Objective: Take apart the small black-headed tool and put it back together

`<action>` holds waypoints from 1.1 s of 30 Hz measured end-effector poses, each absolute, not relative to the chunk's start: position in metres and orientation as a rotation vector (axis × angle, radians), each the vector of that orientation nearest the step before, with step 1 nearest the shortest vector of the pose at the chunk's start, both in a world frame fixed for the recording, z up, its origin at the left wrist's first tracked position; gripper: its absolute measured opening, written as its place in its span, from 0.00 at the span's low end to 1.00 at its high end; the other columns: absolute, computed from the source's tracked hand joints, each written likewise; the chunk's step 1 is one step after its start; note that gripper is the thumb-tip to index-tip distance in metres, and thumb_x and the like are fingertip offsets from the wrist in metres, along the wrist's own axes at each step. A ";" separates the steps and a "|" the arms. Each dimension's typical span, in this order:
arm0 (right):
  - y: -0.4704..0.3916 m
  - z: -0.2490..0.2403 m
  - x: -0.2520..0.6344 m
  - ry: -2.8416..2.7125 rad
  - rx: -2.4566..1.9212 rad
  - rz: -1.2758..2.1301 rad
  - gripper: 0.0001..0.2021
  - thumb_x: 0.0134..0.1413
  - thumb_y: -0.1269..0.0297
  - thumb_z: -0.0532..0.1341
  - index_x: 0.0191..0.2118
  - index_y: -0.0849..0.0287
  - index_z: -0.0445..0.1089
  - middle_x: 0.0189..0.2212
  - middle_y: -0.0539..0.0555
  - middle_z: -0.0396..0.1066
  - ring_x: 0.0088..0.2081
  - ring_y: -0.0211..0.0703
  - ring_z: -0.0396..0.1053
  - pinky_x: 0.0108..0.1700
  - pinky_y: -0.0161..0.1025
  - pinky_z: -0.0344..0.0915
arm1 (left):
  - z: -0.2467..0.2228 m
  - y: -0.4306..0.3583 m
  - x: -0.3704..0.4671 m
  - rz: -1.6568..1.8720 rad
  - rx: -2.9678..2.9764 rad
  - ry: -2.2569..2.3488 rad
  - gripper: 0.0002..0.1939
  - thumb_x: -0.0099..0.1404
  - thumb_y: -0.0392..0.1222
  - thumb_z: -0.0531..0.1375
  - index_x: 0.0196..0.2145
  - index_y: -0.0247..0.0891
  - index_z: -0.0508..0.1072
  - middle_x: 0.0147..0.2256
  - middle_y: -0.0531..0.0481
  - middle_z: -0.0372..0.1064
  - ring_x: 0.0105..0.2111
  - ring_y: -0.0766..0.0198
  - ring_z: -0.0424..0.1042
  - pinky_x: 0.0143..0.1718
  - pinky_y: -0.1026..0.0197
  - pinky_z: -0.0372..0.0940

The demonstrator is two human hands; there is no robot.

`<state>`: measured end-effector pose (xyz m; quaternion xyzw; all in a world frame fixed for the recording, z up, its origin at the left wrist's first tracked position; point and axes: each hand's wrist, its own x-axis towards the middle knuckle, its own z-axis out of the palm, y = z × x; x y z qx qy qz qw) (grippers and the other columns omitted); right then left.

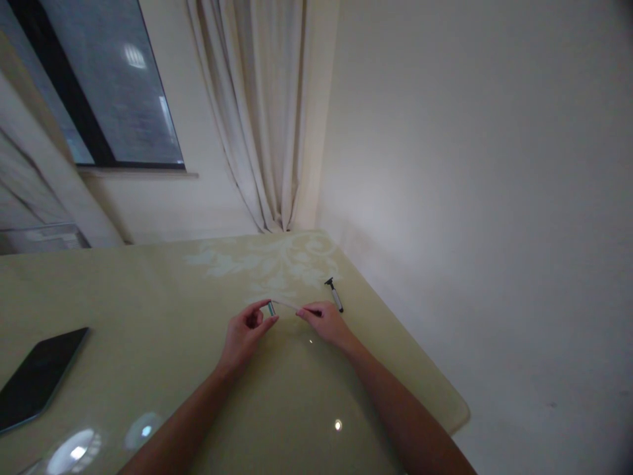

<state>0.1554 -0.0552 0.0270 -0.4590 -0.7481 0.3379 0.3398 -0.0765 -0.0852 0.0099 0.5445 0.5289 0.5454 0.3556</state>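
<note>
Between the thumb and fingertips of my left hand (248, 328) is a small teal and dark piece, held upright, that looks like a razor cartridge (271, 309). My right hand (324, 320) pinches a thin pale stick (287, 305), which reaches left to the top of the cartridge. Whether the tip touches it is too small to tell. Just beyond my right hand, a razor (336, 298) with a dark head and grey handle lies on the table (277, 402).
A dark tablet (42, 376) lies at the table's left. The right edge of the table runs along a bare wall (469, 198). Behind the far edge hang a pale curtain (267, 112) and a dark-framed window (113, 86). Lamp reflections show on the glossy tabletop.
</note>
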 end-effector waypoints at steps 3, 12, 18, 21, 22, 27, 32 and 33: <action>-0.056 0.026 0.154 -1.964 -1.162 0.901 0.19 0.64 0.51 0.63 0.34 0.60 0.83 0.23 0.50 0.70 0.27 0.39 0.61 0.30 0.36 0.52 | 0.006 -0.084 -0.078 1.406 1.437 1.356 0.31 0.55 0.58 0.71 0.51 0.35 0.80 0.24 0.59 0.57 0.24 0.68 0.58 0.27 0.65 0.55; -0.058 0.026 0.152 -1.965 -1.145 0.899 0.18 0.64 0.53 0.63 0.32 0.61 0.82 0.22 0.50 0.69 0.27 0.38 0.60 0.30 0.35 0.51 | 0.006 -0.084 -0.079 1.392 1.443 1.376 0.32 0.55 0.59 0.71 0.52 0.35 0.79 0.25 0.59 0.57 0.24 0.68 0.58 0.27 0.65 0.55; -0.060 0.025 0.149 -1.937 -1.215 0.819 0.18 0.64 0.56 0.63 0.27 0.61 0.80 0.19 0.48 0.64 0.25 0.37 0.57 0.29 0.36 0.49 | 0.005 -0.083 -0.080 1.409 1.436 1.374 0.32 0.56 0.60 0.71 0.51 0.35 0.80 0.25 0.59 0.57 0.24 0.68 0.58 0.28 0.64 0.55; -0.059 0.026 0.150 -1.966 -1.170 0.858 0.17 0.64 0.55 0.64 0.30 0.61 0.81 0.21 0.48 0.67 0.26 0.37 0.59 0.30 0.36 0.50 | 0.004 -0.083 -0.080 1.404 1.425 1.357 0.33 0.56 0.59 0.71 0.53 0.34 0.79 0.25 0.60 0.57 0.24 0.68 0.58 0.27 0.65 0.54; -0.059 0.026 0.151 -1.971 -1.167 0.859 0.17 0.64 0.55 0.64 0.30 0.61 0.82 0.21 0.49 0.68 0.26 0.38 0.60 0.30 0.36 0.51 | 0.004 -0.083 -0.080 1.410 1.421 1.353 0.33 0.56 0.59 0.71 0.53 0.34 0.79 0.25 0.60 0.57 0.24 0.68 0.58 0.27 0.65 0.54; -0.057 0.027 0.155 -1.961 -1.176 0.835 0.16 0.64 0.55 0.64 0.31 0.61 0.82 0.23 0.50 0.71 0.27 0.39 0.61 0.31 0.36 0.53 | 0.004 -0.084 -0.080 1.415 1.406 1.355 0.33 0.55 0.59 0.71 0.52 0.35 0.79 0.25 0.60 0.57 0.24 0.68 0.58 0.27 0.65 0.54; -0.056 0.026 0.158 -1.987 -1.153 0.874 0.18 0.64 0.53 0.64 0.32 0.61 0.82 0.23 0.50 0.70 0.26 0.39 0.61 0.30 0.36 0.52 | 0.005 -0.085 -0.079 1.412 1.421 1.359 0.33 0.56 0.59 0.71 0.52 0.35 0.79 0.25 0.60 0.56 0.24 0.68 0.57 0.27 0.65 0.54; -0.056 0.026 0.159 -1.977 -1.169 0.851 0.18 0.65 0.52 0.63 0.32 0.61 0.82 0.23 0.50 0.70 0.26 0.39 0.61 0.30 0.36 0.52 | 0.005 -0.084 -0.080 1.416 1.424 1.355 0.32 0.56 0.59 0.71 0.53 0.35 0.79 0.25 0.60 0.56 0.24 0.69 0.57 0.27 0.65 0.54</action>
